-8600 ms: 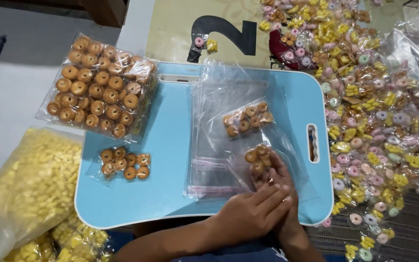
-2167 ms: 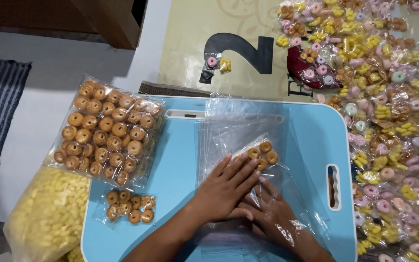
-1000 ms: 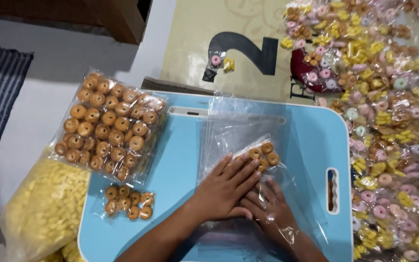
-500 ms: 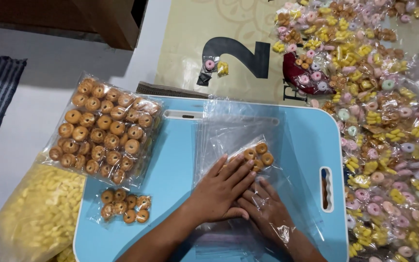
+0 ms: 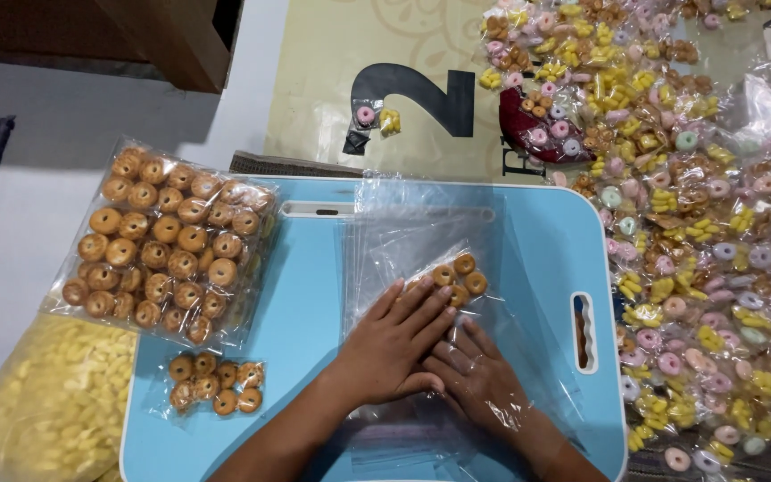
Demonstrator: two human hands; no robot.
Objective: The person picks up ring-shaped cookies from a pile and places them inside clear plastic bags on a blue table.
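Much of the work is veiled by plastic: the right hand lies partly under or inside a sheet of clear film, so its fingertips are blurred by glare and it cannot be told whether it is pinching anything or merely lying flat. Both forearms are cut off by the lower edge of the view, and the stack of clear bags on the blue tray is hard to separate into single sheets, its edges showing only as faint bright lines. The left hand is spread open, fingers apart and flat, palm down on the plastic; its fingertips press just beside, and partly over, a small clear bag of ring cookies near the middle of the tray. That hand grips nothing; it only bears down. The right hand sits just beside and slightly below it, the two touching at the thumb side. At the tray's lower left lies a small filled cookie packet, well apart from the hands. A large bag of ring cookies overlaps the tray's left edge, and a bag of pale yellow snacks is cut off at the bottom left corner. To the right of the tray spreads a heap of small packets of pink, yellow and brown sweets, too many and too small to count, running out of view at the top and right.
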